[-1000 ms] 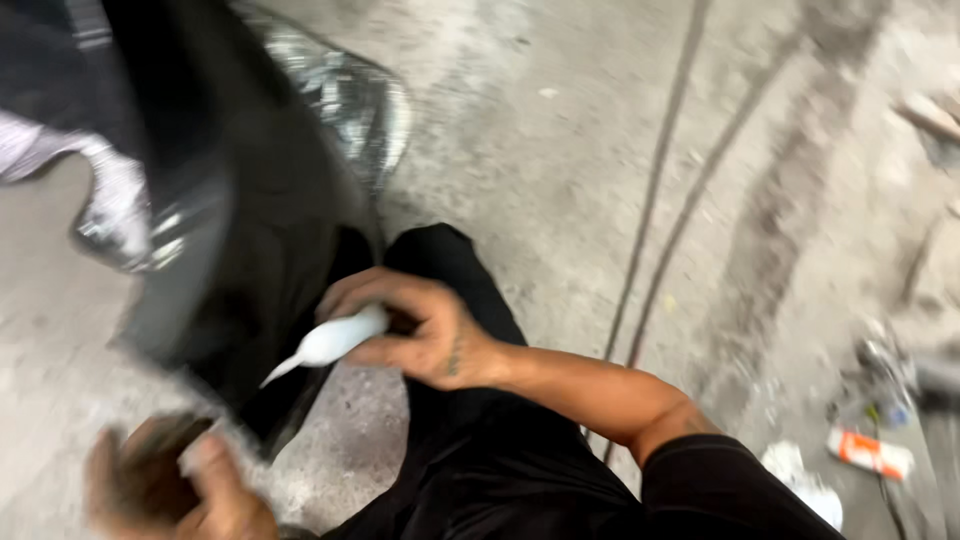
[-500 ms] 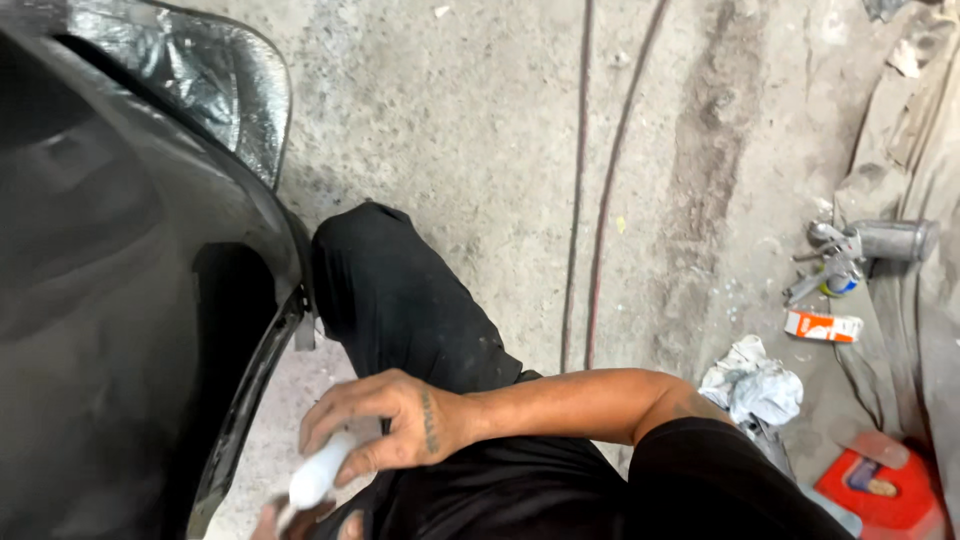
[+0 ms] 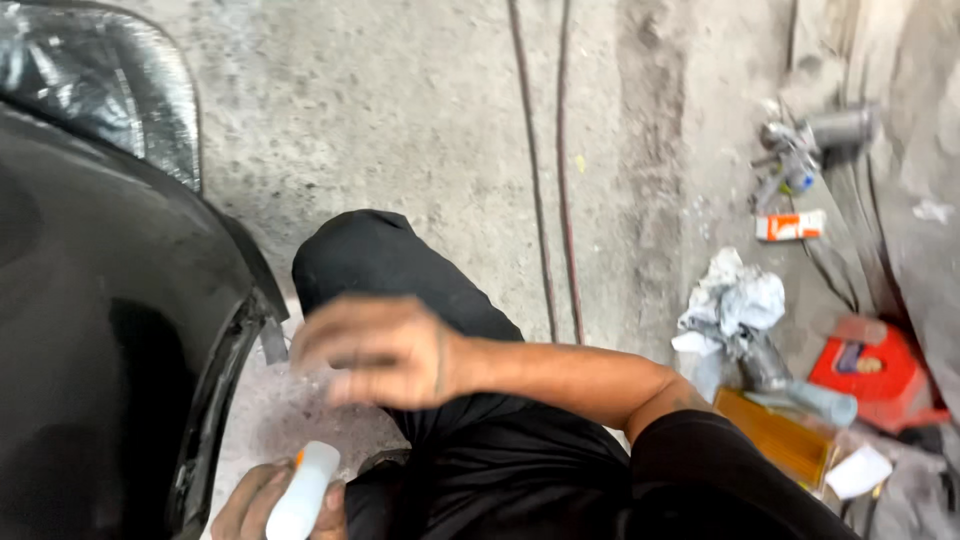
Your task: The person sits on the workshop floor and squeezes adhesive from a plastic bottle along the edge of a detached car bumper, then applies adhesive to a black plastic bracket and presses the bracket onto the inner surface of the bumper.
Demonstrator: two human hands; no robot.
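My left hand (image 3: 270, 500), lowest in view, is closed around one small white plastic tube (image 3: 303, 493) with a spot of orange at its upper end; the tube stands nearly upright in my grip, just beside the edge of the glossy black curved body panel (image 3: 110, 350). Above it my right hand (image 3: 385, 350), blurred, hovers palm down with fingers loosely spread and nothing in it, over my knee in black trousers (image 3: 400, 270); the forearm crosses my lap between tube and floor to the right. The panel fills the left side, smooth and reflective, and one headlamp wrapped in crinkled silvery film (image 3: 110, 90) sits at its top. Floor: rough grey concrete (image 3: 380, 120), powdered pale near the panel. Two thin dark cables (image 3: 548, 200) run side by side up the floor, just beyond my knee. Right of them, well apart from both hands: one flat amber-yellow box (image 3: 780, 440), one white paper scrap (image 3: 858, 470), one crumpled whitish cloth (image 3: 735, 300), one red plastic case (image 3: 865, 365), one small orange-and-white carton (image 3: 790, 226) and, farthest, one grey metal spray gun (image 3: 810, 145), its details too blurred to tell
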